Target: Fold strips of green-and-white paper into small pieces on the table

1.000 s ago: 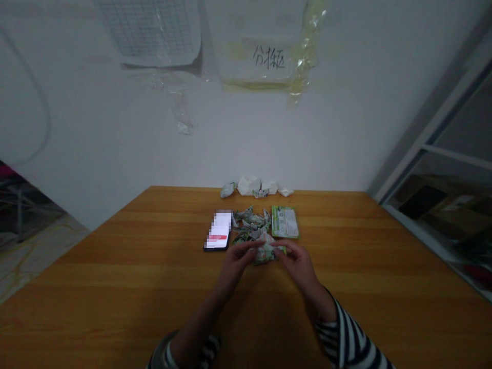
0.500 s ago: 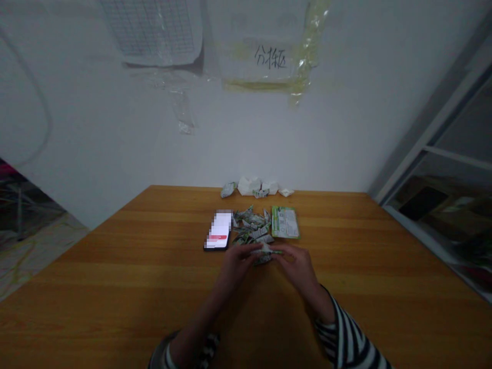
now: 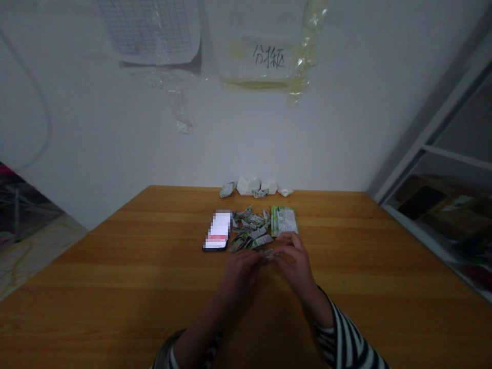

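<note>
- Left hand (image 3: 240, 274) and right hand (image 3: 294, 262) meet above the wooden bench (image 3: 115, 266), fingertips together, apparently pinching a small torn wrapper scrap (image 3: 268, 252).
- The scrap lies just before a pile of torn wrapper pieces (image 3: 249, 225), near a phone (image 3: 216, 230) and a green card (image 3: 283, 221).
- Thin scraps need light, even fingertip pressure.
- Fingers hide most of the scrap; its print is unreadable.

Two hands on the table: my left hand (image 3: 240, 274) and my right hand (image 3: 294, 261). One phone (image 3: 217, 230) at 11 o'clock. One heap of torn wrapper scraps (image 3: 249, 225) at 12, too many to count. One green printed card (image 3: 283, 221) at 12-1. Five crumpled wrapper pieces (image 3: 248, 186) farther out at 12. Two sheets (image 3: 149, 31) taped on the wall.
</note>
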`<state>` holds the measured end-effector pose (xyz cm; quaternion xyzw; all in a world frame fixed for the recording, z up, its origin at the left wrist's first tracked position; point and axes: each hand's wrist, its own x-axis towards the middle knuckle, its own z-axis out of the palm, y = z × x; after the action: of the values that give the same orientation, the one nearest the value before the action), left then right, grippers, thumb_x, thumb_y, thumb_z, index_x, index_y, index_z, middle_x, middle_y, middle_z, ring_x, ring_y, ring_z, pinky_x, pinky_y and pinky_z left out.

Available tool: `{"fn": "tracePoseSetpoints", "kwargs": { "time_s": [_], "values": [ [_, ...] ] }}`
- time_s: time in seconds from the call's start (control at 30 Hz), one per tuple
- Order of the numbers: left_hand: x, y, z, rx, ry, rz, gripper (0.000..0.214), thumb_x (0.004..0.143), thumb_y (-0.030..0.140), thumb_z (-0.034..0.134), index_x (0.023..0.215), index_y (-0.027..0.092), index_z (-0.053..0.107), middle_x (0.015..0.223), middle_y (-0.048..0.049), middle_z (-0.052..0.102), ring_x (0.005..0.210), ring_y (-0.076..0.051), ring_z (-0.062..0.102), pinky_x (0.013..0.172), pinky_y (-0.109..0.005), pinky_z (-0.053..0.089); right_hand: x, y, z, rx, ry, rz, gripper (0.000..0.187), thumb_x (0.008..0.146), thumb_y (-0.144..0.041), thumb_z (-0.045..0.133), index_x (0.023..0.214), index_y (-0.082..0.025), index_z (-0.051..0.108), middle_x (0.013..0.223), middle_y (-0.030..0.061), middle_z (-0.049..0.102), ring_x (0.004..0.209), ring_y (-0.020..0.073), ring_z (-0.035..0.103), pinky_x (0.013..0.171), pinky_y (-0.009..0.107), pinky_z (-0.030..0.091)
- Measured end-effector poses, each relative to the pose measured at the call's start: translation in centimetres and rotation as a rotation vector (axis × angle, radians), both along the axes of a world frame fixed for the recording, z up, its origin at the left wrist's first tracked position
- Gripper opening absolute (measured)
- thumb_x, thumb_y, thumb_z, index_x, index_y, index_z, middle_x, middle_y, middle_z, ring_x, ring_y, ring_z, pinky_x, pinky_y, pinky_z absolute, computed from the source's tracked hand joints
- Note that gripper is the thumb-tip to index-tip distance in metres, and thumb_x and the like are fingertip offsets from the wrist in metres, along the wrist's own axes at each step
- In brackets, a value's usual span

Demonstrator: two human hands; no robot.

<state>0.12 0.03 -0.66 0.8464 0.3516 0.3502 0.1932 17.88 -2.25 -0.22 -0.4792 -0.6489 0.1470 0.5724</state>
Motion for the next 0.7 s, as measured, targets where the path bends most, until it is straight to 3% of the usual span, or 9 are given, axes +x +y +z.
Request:
{"fn": "tracePoseSetpoints", "kwargs": {
  "time_s": [0.07, 0.2, 0.3, 0.47, 0.57, 0.7],
  "values": [
    [0.1, -0.1, -0.3, -0.017, -0.049, 0.046, 0.023, 0.083, 0.012, 0.055, 0.093, 0.021, 0.074, 0.082, -0.0076, 0.075, 0.075, -0.021, 0.067, 0.071, -0.029, 0.047, -0.1, 0.0, -0.4, -0.017, -0.005, 0.045, 0.009, 0.078, -0.018, 0.068, 0.072, -0.022, 0.073, 0.103, 0.0076, 0.065, 0.101, 0.0241, 0.058, 0.086, 0.034, 0.045],
    [0.3, 0.0, -0.8, -0.175, -0.171, 0.116, 0.024, 0.082, 0.011, 0.053, 0.087, 0.02, 0.075, 0.082, -0.0064, 0.076, 0.076, -0.022, 0.069, 0.07, -0.028, 0.048, -0.1, -0.2, -1.4, -0.108, 0.007, 0.103, 0.021, 0.087, -0.015, 0.054, 0.084, -0.023, 0.073, 0.083, 0.0039, 0.073, 0.083, 0.0203, 0.066, 0.08, 0.032, 0.049],
    [0.4, 0.3, -0.5, -0.406, -0.221, 0.013, 0.022, 0.084, 0.02, 0.054, 0.089, 0.017, 0.075, 0.084, -0.0057, 0.077, 0.077, -0.022, 0.068, 0.072, -0.028, 0.049, 0.1, 0.0, -1.7, -0.143, 0.038, 0.091, 0.025, 0.089, -0.015, 0.048, 0.087, -0.022, 0.072, 0.084, 0.0038, 0.075, 0.08, 0.0195, 0.069, 0.075, 0.029, 0.051],
    [0.4, 0.5, 0.3, -0.737, -0.302, -0.21, 0.04, 0.089, 0.045, 0.05, 0.087, 0.012, 0.072, 0.076, -0.0039, 0.073, 0.072, -0.02, 0.065, 0.064, -0.025, 0.048, 0.7, 0.3, -1.3, -0.186, -0.002, 0.132, 0.027, 0.088, -0.018, 0.047, 0.085, -0.02, 0.074, 0.083, 0.0047, 0.076, 0.078, 0.02, 0.07, 0.073, 0.028, 0.052],
    [0.3, 0.2, 0.5, -0.844, -0.343, -0.261, 0.036, 0.086, 0.045, 0.055, 0.091, 0.013, 0.071, 0.076, -0.0027, 0.07, 0.071, -0.02, 0.067, 0.061, -0.023, 0.049, 1.0, 0.4, -1.3, -0.202, -0.031, 0.139, 0.026, 0.087, -0.017, 0.049, 0.086, -0.021, 0.074, 0.083, 0.0045, 0.076, 0.077, 0.0202, 0.07, 0.072, 0.028, 0.051],
    [0.5, 0.0, 0.2, -0.91, -0.392, -0.347, 0.031, 0.086, 0.037, 0.057, 0.106, 0.016, 0.068, 0.093, -0.005, 0.07, 0.079, -0.022, 0.069, 0.07, -0.029, 0.052, 1.0, 0.4, -1.7, -0.212, -0.027, 0.137, 0.027, 0.086, -0.014, 0.048, 0.086, -0.021, 0.075, 0.08, 0.0037, 0.076, 0.074, 0.0192, 0.07, 0.068, 0.027, 0.051]
  ]
}}
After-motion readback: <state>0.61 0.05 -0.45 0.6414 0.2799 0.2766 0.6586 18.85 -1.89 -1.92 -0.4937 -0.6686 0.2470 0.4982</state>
